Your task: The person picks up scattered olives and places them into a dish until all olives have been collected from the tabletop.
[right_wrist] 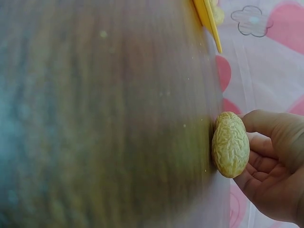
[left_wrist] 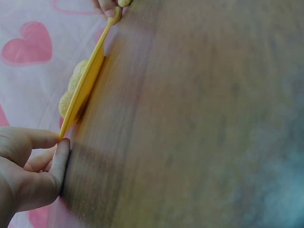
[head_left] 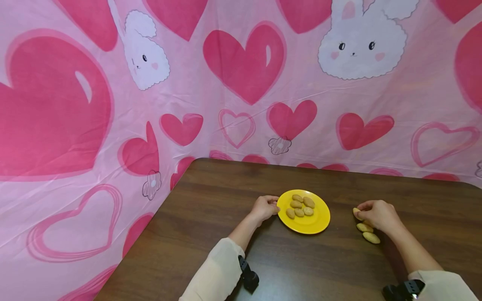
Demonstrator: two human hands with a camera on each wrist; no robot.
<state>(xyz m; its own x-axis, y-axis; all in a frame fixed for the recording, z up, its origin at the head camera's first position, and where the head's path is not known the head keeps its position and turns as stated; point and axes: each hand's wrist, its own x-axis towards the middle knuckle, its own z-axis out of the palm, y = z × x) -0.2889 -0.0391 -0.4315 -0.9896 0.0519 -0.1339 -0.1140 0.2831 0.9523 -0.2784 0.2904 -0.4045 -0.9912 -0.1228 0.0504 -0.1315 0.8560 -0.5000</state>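
Note:
My left hand [head_left: 265,209] pinches the left rim of a round yellow plate [head_left: 318,223], thumb below and fingers above in the left wrist view. On the plate lie several wrinkled, yellowish oval pieces [head_left: 296,204]; their exact kind is unclear. To the right of the plate, my right hand [head_left: 380,215] pinches a similar oval piece [head_left: 357,213] at its fingertips, low over the table. More such pieces [head_left: 371,238] lie on the table just below that hand. In the right wrist view, a large wrinkled piece [right_wrist: 231,145] hides the fingertips.
The brown wooden table [head_left: 211,188] stands against a pink cloth [head_left: 241,88] printed with hearts and rabbits. A black wrist camera [head_left: 249,276] sits on the left sleeve, another [head_left: 404,290] on the right. Wood surface separates the plate from the loose pieces.

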